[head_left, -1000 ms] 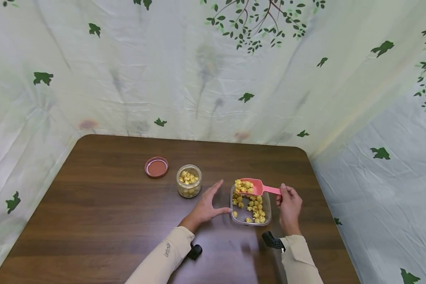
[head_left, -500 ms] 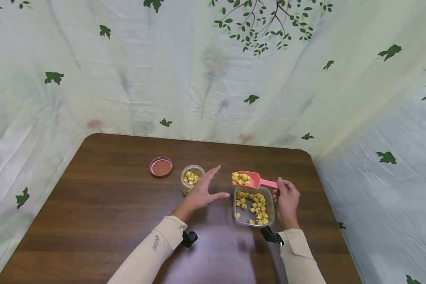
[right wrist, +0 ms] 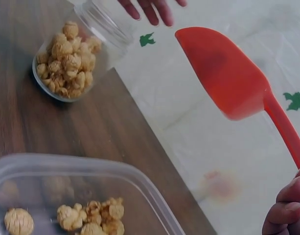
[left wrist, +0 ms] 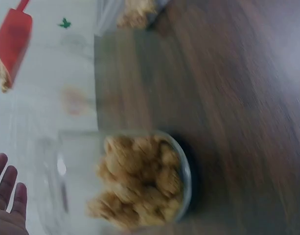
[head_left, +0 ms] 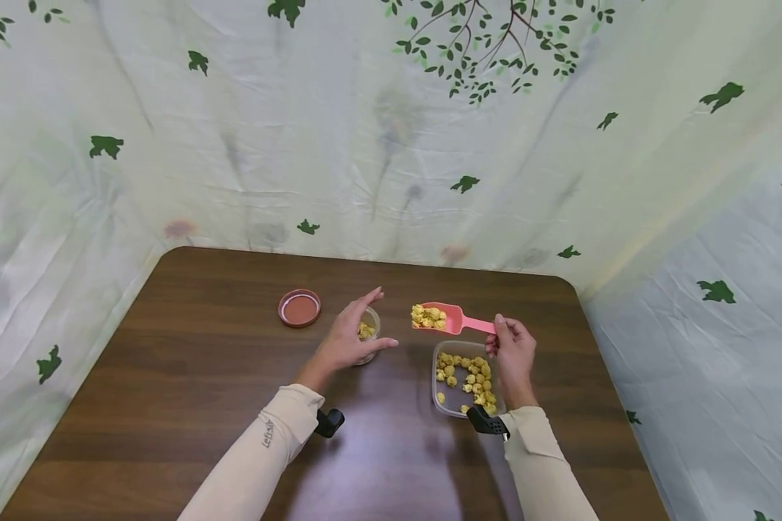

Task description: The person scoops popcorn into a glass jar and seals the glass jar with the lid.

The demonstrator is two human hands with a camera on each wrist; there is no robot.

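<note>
Near the loosely spread left hand (head_left: 344, 343), a pink plastic scoop (head_left: 454, 318) is jutting leftward from the gripping right hand (head_left: 515, 354).

On the dark brown, wood-grained table (head_left: 195, 376), we see a round, reddish-brown lid (head_left: 299, 309) lying flat. Beyond the table and on both sides, we find pale, creased fabric hangings (head_left: 339, 145) printed with dark green leaf shapes (head_left: 717, 291), leafy branches (head_left: 511, 27) and faint pinkish blossoms (head_left: 455, 254).
</note>
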